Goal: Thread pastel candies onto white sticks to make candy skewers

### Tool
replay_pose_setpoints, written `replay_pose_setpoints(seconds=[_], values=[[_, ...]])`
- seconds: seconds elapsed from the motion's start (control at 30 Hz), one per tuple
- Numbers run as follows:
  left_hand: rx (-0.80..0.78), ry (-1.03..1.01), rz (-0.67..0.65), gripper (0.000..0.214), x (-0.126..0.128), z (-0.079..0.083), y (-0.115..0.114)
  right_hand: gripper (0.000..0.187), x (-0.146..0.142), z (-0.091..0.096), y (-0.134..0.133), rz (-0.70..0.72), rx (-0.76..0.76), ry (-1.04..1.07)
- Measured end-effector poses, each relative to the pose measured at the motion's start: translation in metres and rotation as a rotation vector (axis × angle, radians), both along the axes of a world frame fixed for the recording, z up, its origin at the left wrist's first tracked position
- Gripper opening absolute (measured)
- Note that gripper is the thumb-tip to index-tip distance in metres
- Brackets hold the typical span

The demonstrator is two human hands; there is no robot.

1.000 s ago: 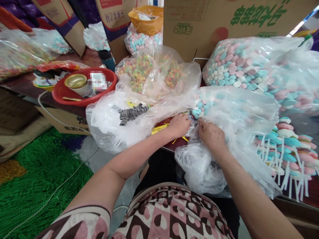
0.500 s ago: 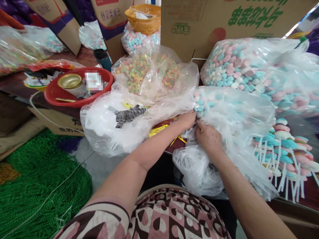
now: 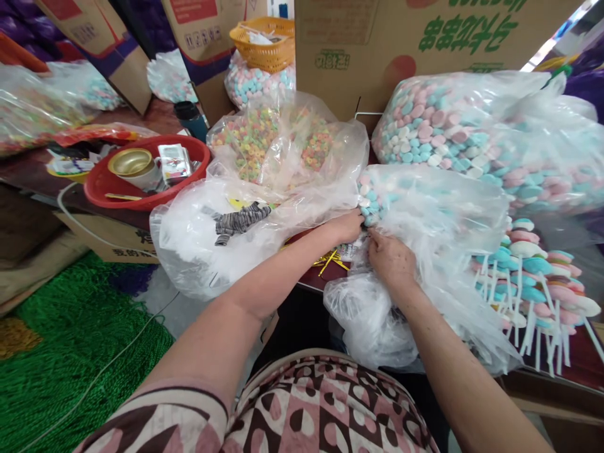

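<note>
My left hand [image 3: 346, 226] and my right hand [image 3: 389, 259] meet at the mouth of a clear plastic bag [image 3: 443, 207] filled with blue, pink and white candies. Both hands have their fingers curled and pinched at the bag's edge, beside the candies [image 3: 370, 201]. What the fingertips hold is hidden by plastic. Yellow twist ties [image 3: 330, 259] lie on the dark red table just under the hands. A bunch of empty clear bags [image 3: 372, 318] hangs below my right wrist.
Candy lollipops on white sticks [image 3: 533, 283] lie at right. Bigger candy bags [image 3: 472, 138] and a bag of coloured rings [image 3: 278, 141] stand behind. A red basin [image 3: 141, 192] with a gold tin sits left, cardboard boxes [image 3: 377, 50] at back, green netting [image 3: 70, 340] on the floor.
Both hands have moved slightly up and forward, closer to the candies at the bag's mouth. The camera has shifted a little to the right.
</note>
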State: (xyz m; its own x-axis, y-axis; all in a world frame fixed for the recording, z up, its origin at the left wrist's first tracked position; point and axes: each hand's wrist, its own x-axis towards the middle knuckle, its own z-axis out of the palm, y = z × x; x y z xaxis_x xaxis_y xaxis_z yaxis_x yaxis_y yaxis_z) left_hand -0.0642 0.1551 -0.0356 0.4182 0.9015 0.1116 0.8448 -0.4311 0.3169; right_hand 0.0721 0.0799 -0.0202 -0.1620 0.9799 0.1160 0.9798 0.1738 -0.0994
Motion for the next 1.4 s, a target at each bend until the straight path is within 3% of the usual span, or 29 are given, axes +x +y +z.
replay_pose_setpoints(seconds=[0.37, 0.47, 0.57, 0.67, 0.87, 1.03, 1.23, 1.4], values=[[0.127, 0.241, -0.006, 0.037, -0.025, 0.002, -0.071, 0.042, 0.003, -0.005, 0.001, -0.004, 0.019, 0.053], [0.032, 0.189, -0.001, 0.040, -0.029, 0.007, -0.073, 0.042, 0.003, -0.006, 0.000, -0.001, 0.025, 0.059], [-0.080, 0.159, -0.042, 0.064, -0.032, 0.015, -0.066, 0.042, 0.004, -0.007, 0.000, 0.001, 0.038, 0.063], [-0.196, 0.240, -0.095, 0.086, -0.035, 0.024, -0.060, 0.041, 0.005, -0.010, 0.001, 0.002, 0.048, 0.068], [-0.352, 0.363, -0.139, 0.104, -0.035, 0.035, -0.056, 0.041, 0.007, -0.012, 0.002, 0.008, 0.039, 0.072], [-0.324, 0.318, -0.164, 0.103, -0.023, 0.032, -0.061, 0.044, 0.007, -0.003, 0.001, 0.031, -0.004, 0.040], [-0.193, 0.235, -0.144, 0.070, -0.020, 0.023, -0.061, 0.050, 0.010, 0.011, -0.001, 0.207, -0.088, -0.085], [-0.169, 0.234, -0.137, 0.058, -0.021, 0.026, -0.064, 0.033, 0.016, 0.005, 0.000, 0.218, -0.056, -0.117]])
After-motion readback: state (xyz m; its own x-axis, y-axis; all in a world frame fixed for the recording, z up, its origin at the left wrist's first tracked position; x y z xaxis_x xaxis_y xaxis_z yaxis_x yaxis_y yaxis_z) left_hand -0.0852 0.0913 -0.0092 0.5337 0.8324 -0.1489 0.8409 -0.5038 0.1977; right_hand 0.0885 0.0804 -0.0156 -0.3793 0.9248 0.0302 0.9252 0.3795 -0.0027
